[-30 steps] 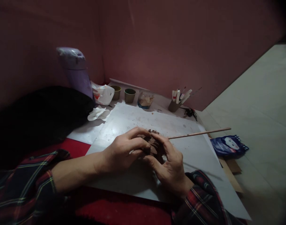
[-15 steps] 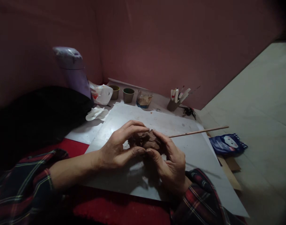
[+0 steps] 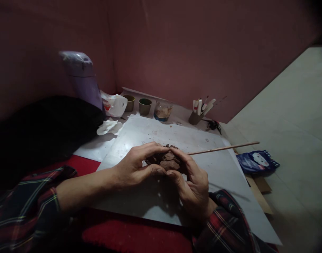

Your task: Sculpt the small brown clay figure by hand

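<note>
A rough lump of brown clay (image 3: 170,161) is held between both hands over a white board (image 3: 118,205). My left hand (image 3: 137,165) curls around its left side, thumb in front and fingers over the top. On the right side, my right hand (image 3: 194,181) wraps the clay in the same way, and the two thumbs nearly meet at the front. Brown smears mark the thumb tips. A thin wooden stick (image 3: 224,149) juts out to the right from behind my right hand; its near end is hidden. The clay's underside and far side are covered by my fingers.
Along the back stand two cups (image 3: 145,106), a clear container (image 3: 163,111) of cloudy liquid and a pen holder (image 3: 195,118). Keys (image 3: 214,125) lie beside it. At left are crumpled tissue (image 3: 109,127), a purple bottle (image 3: 84,80) and black cloth (image 3: 44,137). A blue packet (image 3: 257,161) lies right.
My left fingers have come down and closed further over the top of the clay, nearer to my right fingertips. My right hand has barely moved.
</note>
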`<state>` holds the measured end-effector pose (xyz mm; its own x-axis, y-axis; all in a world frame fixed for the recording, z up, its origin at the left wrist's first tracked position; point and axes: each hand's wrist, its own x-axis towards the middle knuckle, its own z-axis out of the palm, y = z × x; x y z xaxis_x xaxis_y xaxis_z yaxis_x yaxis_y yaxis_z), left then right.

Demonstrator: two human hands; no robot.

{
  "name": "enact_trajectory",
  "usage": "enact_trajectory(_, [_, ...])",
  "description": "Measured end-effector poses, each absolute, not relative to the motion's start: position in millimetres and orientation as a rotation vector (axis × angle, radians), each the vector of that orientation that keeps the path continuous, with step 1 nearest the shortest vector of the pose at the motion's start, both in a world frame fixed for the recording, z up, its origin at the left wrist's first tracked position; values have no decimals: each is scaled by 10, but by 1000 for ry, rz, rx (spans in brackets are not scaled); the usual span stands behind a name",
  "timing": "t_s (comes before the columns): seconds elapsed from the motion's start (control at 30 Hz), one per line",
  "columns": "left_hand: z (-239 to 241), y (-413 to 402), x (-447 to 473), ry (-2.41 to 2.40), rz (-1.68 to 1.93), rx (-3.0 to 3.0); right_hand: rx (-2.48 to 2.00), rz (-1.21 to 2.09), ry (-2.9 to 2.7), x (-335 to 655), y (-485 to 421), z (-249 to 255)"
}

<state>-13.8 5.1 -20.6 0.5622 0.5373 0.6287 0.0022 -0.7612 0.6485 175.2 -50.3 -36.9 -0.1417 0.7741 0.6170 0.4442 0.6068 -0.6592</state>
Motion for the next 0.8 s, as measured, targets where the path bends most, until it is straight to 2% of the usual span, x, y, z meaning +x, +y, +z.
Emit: enact_trajectory(0.8, [-226,25,-117,380,1236,2200,-929,398,-1792,1733,-490,-356])
